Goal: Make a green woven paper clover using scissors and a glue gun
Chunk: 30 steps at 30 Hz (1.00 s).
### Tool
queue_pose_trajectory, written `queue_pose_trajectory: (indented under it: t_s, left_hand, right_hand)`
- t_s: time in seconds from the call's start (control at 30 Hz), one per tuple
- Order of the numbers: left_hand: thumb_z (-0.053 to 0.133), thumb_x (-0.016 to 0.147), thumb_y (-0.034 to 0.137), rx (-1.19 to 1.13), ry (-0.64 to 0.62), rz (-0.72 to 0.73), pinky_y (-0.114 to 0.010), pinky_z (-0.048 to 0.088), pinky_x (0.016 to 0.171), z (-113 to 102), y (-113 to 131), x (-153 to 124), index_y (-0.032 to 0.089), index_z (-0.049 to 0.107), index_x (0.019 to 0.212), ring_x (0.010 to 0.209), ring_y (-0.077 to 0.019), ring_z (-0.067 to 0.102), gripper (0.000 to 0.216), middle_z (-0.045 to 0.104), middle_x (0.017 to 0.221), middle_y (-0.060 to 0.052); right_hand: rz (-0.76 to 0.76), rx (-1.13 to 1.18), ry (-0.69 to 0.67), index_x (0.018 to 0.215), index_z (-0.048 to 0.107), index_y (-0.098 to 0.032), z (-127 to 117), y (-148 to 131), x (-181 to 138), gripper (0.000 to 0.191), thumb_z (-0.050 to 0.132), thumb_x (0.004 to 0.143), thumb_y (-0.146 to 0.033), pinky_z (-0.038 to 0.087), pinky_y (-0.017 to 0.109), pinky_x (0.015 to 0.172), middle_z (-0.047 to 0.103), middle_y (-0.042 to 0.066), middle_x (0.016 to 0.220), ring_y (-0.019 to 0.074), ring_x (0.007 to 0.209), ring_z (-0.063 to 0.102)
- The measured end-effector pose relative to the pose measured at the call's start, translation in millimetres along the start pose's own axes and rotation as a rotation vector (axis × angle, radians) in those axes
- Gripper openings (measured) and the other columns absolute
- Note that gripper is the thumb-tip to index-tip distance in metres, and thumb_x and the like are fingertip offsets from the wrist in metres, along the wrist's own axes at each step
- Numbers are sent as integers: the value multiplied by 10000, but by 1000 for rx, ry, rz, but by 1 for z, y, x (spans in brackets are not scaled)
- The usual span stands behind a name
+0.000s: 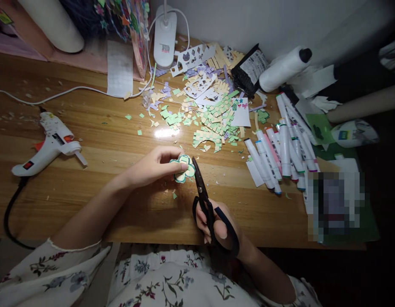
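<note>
Between the thumb and fingers of my left hand is a small flower-shaped paper cutout, pale yellow and green with a dark green outline. My right hand grips black-handled scissors, thumb and fingers through the loops. Their dark blades point up and away from me, close beside the cutout's right edge. The blades look nearly closed; whether they touch the paper I cannot tell. Tiny paper bits lie on the wood below.
A wooden desk carries a heap of paper scraps beyond my hands. Markers lie in a pile at right, near a black package and a white bottle. At left rests a glue gun; a white lamp base stands behind.
</note>
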<state>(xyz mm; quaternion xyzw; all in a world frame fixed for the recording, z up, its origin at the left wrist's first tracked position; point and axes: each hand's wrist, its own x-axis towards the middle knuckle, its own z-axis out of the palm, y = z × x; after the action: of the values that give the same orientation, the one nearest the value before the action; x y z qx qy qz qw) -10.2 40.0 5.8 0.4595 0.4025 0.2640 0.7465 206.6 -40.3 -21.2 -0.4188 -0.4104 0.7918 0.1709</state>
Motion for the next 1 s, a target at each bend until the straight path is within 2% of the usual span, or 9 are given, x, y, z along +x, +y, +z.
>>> queue_pose_trajectory:
  t_s: [0.13, 0.3, 0.37, 0.43, 0.5, 0.6, 0.8, 0.9, 1.0]
  left_hand:
    - [610, 805, 265, -9, -31, -9, -185, 384, 524, 0, 0, 0, 146, 540, 671, 553, -69, 478, 192, 533, 598, 45]
    - [626, 793, 302, 9, 8, -35, -194, 412, 536, 1, 4, -2, 151, 525, 658, 562, -81, 509, 226, 549, 607, 36]
    - [634, 783, 344, 31, 29, -94, -215, 438, 555, -1, 10, -6, 154, 535, 674, 588, -103, 544, 240, 568, 629, 23]
    - [629, 781, 387, 103, 89, -136, -231, 450, 583, -5, 14, -16, 155, 562, 692, 630, -123, 564, 258, 592, 666, 6]
    - [621, 784, 407, 230, 206, -125, -223, 434, 600, -13, 14, -30, 156, 598, 698, 663, -125, 559, 266, 606, 695, -2]
    - [612, 791, 418, 395, 402, -123, -217, 392, 573, -28, 2, -54, 168, 621, 689, 646, -125, 548, 270, 609, 674, 4]
    - [624, 780, 404, 516, 652, -187, -300, 453, 678, -36, -35, -70, 176, 643, 874, 747, -198, 624, 247, 684, 827, -48]
    - [596, 805, 437, 749, 752, -167, -321, 456, 684, -29, -39, -71, 183, 622, 988, 755, -203, 601, 314, 654, 866, -50]
    - [513, 873, 401, 920, 801, -87, -355, 451, 836, -27, -37, -85, 186, 584, 1093, 946, -221, 585, 316, 611, 1052, -75]
  right_hand:
    - [-10, 49, -15, 720, 426, -213, 3, 12, 0, 709, 514, 463, -868, 364, 211, 377, 408, -77, 539, 59, 394, 326]
    - [-193, 19, 35, 790, 454, -202, -5, 14, 4, 825, 299, 481, -951, 430, 250, 452, 414, -57, 580, 88, 444, 378]
    - [-196, -167, 135, 811, 479, -198, -16, 0, 6, 755, 315, 606, -906, 406, 249, 464, 419, -50, 572, 106, 463, 404]
    - [-113, -450, 299, 816, 495, -202, -30, -20, 6, 564, 389, 776, -755, 374, 242, 478, 427, -46, 563, 122, 486, 430]
    - [-50, -775, 598, 751, 488, -214, -46, -40, 6, 439, 462, 819, -647, 329, 239, 481, 434, -41, 564, 135, 510, 438]
    - [-31, -1130, 891, 711, 498, -220, -67, -56, 8, 346, 525, 813, -550, 298, 260, 492, 479, -26, 573, 153, 506, 445]
    - [-78, -1253, 1086, 919, 618, -191, -92, -42, 22, 337, 580, 772, -492, 403, 340, 606, 647, 76, 761, 280, 721, 601]
    - [-107, -1277, 1134, 967, 634, -166, -90, -35, 24, 375, 584, 778, -486, 436, 381, 674, 661, 132, 870, 326, 835, 613]
    - [-132, -1338, 1161, 1033, 635, -128, -85, -33, 23, 422, 573, 793, -469, 440, 401, 733, 636, 197, 977, 355, 932, 591]
